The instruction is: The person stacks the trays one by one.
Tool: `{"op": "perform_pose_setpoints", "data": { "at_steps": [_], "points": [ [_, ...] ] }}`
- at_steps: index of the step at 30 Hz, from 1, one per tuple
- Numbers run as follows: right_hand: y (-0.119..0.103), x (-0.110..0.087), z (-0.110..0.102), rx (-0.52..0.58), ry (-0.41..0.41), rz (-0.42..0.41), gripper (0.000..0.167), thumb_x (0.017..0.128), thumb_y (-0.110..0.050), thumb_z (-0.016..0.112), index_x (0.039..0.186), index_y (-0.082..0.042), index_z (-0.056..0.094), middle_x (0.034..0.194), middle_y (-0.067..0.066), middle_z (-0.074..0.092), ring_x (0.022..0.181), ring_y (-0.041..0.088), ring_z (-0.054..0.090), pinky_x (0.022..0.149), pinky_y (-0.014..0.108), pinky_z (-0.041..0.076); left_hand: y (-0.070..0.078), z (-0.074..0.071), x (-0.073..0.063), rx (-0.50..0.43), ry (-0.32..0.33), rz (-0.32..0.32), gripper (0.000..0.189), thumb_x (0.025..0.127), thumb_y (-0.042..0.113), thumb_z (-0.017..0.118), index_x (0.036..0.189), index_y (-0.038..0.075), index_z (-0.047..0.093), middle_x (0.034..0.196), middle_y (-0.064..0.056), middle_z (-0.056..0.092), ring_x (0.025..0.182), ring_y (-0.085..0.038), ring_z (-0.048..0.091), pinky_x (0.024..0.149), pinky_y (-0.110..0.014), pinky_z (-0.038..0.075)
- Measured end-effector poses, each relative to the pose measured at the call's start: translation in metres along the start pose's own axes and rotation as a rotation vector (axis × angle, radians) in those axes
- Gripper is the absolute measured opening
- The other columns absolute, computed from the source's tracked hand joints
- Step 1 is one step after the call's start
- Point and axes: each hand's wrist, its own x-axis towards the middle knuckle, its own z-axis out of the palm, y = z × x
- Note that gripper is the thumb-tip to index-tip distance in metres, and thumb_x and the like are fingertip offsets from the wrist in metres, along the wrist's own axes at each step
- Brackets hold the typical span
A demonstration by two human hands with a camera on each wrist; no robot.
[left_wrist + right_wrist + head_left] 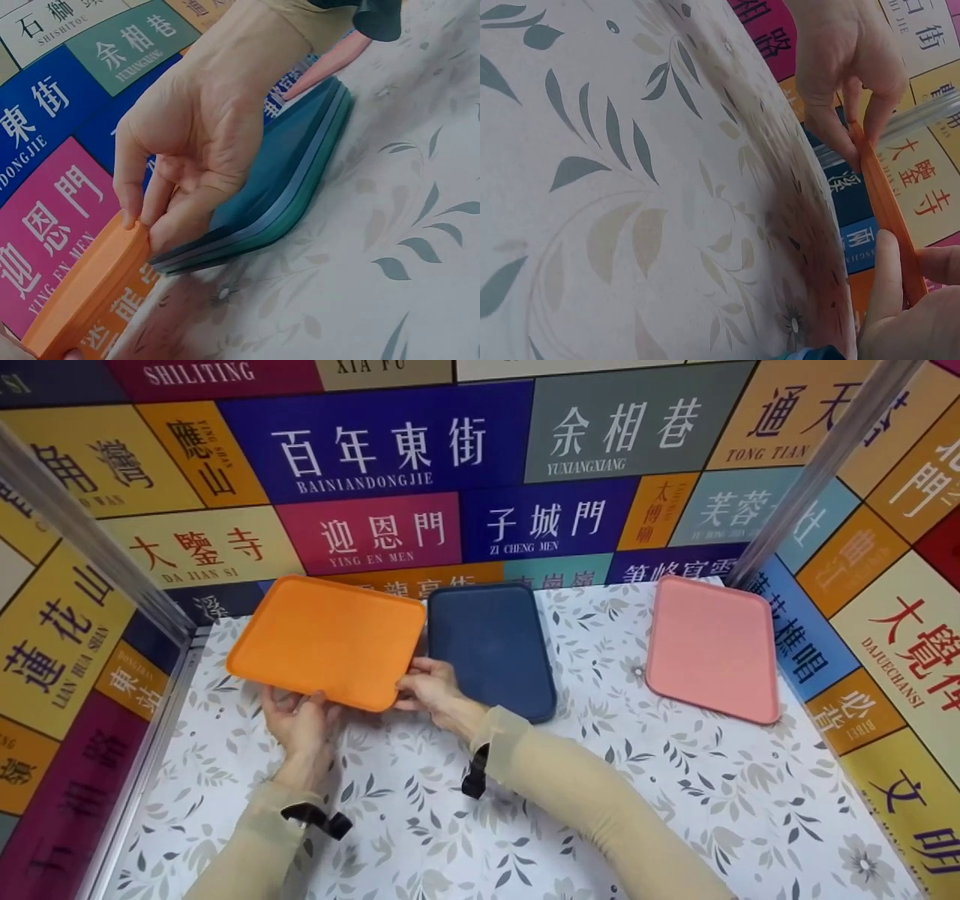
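An orange tray (330,641) is held up off the table at the left, tilted. My left hand (300,727) grips its near edge, thumb on the rim. My right hand (435,690) pinches the near right corner. In the left wrist view the right hand (191,142) has thumb and fingers on the orange tray's rim (94,281). The right wrist view shows the left hand (847,67) pinching one end of the tray edge (889,206) and the right hand (919,319) the other. Beside it lies a dark blue tray (491,652), topping a stack.
Under the dark blue tray, the left wrist view shows a lighter blue tray and a green tray (300,214). A pink tray (712,649) lies at the right. The table has a leaf-patterned cloth (450,825). Printed panels and metal posts (825,472) bound the back and sides.
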Motion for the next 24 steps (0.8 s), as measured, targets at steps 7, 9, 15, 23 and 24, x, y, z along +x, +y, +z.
{"op": "perform_pose_setpoints", "data": {
  "at_steps": [7,9,15,23,24],
  "points": [
    [-0.009,-0.004,-0.014,-0.019,-0.086,0.024,0.033,0.096,0.003,0.081,0.128,-0.001,0.076,0.105,0.006,0.081,0.091,0.019,0.080,0.089,0.041,0.072,0.013,-0.006,0.003,-0.032,-0.032,-0.024,0.107,0.098,-0.014,0.057,0.181,0.042,0.019,0.130,-0.005,0.055,0.073,-0.013,0.061,0.054,-0.023,0.054],
    [-0.014,-0.002,-0.025,-0.028,-0.108,0.038,0.019,0.098,-0.005,0.082,0.117,-0.006,0.078,0.099,0.003,0.082,0.094,0.020,0.080,0.091,0.040,0.072,0.016,-0.008,0.001,-0.005,-0.047,-0.019,0.107,0.096,-0.015,0.057,0.181,0.039,0.020,0.131,-0.005,0.055,0.067,-0.012,0.059,0.051,-0.021,0.051],
    [-0.046,0.009,-0.065,-0.050,-0.085,0.044,0.026,0.104,-0.021,0.079,0.126,-0.006,0.077,0.101,0.005,0.078,0.100,0.023,0.077,0.087,0.034,0.071,0.026,-0.016,-0.004,0.131,-0.143,-0.049,0.104,0.098,-0.013,0.057,0.182,0.035,0.017,0.137,-0.005,0.053,0.068,-0.010,0.063,0.054,-0.020,0.056],
    [-0.086,0.019,-0.103,-0.279,-0.191,0.045,0.062,0.109,-0.016,0.069,0.167,-0.006,0.052,0.157,0.018,0.068,0.114,0.019,0.074,0.090,0.032,0.063,0.038,-0.019,-0.004,0.344,-0.347,-0.153,0.097,0.102,-0.010,0.058,0.182,0.029,0.019,0.148,-0.010,0.058,0.089,-0.007,0.074,0.062,-0.021,0.063],
    [-0.089,0.019,-0.106,-0.307,-0.212,0.051,0.061,0.109,-0.014,0.069,0.166,-0.006,0.053,0.158,0.019,0.068,0.116,0.018,0.074,0.091,0.032,0.063,0.039,-0.018,-0.004,0.364,-0.364,-0.163,0.096,0.102,-0.010,0.059,0.182,0.028,0.020,0.148,-0.010,0.058,0.088,-0.007,0.075,0.061,-0.021,0.063]
  ]
}}
